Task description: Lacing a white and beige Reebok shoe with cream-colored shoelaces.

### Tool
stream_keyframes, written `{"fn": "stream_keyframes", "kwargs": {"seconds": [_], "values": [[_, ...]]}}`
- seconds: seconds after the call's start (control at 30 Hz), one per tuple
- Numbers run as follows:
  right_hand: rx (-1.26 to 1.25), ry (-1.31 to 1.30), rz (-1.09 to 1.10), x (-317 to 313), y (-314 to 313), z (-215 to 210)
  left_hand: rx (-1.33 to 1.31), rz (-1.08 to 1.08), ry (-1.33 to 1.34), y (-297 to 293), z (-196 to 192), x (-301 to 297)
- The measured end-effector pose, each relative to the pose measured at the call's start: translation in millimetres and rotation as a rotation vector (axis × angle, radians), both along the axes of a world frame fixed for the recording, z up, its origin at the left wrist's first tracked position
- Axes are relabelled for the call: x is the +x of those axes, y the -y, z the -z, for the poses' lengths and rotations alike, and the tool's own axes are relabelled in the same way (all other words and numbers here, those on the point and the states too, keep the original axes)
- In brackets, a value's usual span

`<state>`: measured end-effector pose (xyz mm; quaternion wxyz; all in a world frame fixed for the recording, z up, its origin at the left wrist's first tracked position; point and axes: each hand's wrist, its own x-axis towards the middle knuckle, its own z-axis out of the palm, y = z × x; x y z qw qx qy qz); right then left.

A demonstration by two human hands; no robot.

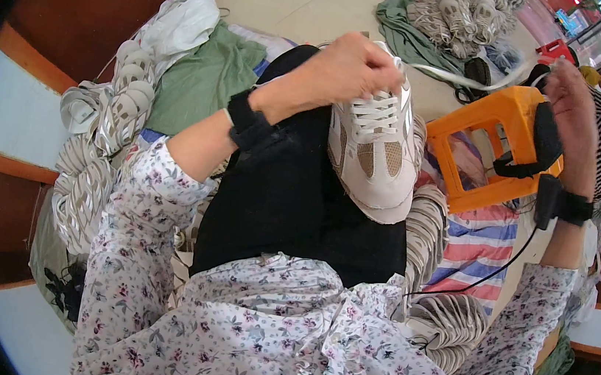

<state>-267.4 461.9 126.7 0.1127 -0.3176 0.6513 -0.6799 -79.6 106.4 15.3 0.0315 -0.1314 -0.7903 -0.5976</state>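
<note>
A beige and white sneaker upper (375, 168) lies on my black-clad lap, toe toward me, with a white shoelace (468, 80) partly threaded in crossing rows. Over the top of its lacing is my left hand (359, 67), fingers curled closed against the upper; what they pinch is hidden. Away to the right, my right hand (573, 107) is raised and somewhat blurred. The lace's loose length stretches from the upper across to its fingers, which hold it near the end. Black straps circle both wrists.
An orange plastic stool (457, 183) stands right of my lap. Stacked shoe uppers (425, 235) lie beside my right leg, with more uppers (86, 178) at the left and a far pile (461, 17). Green cloth (197, 83) and a striped sheet (484, 234) cover parts of the floor.
</note>
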Motion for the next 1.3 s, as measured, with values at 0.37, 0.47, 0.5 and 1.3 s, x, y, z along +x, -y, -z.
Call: {"fn": "stream_keyframes", "kwargs": {"seconds": [0.37,0.47,0.5,1.3], "values": [[0.399,-0.609,0.056,127.4,167.5,112.9,1.020,-0.166,0.150,100.1,-15.0,40.8],[0.425,-0.801,0.040,134.3,184.9,115.8,1.022,-0.225,0.093,127.3,-17.5,56.7],[0.456,-0.833,0.043,135.3,187.6,116.4,1.027,-0.251,0.067,135.1,-16.5,61.9],[-0.616,0.569,0.157,28.0,-64.4,134.4,1.062,-1.009,-0.178,361.2,7.8,252.8]]}}
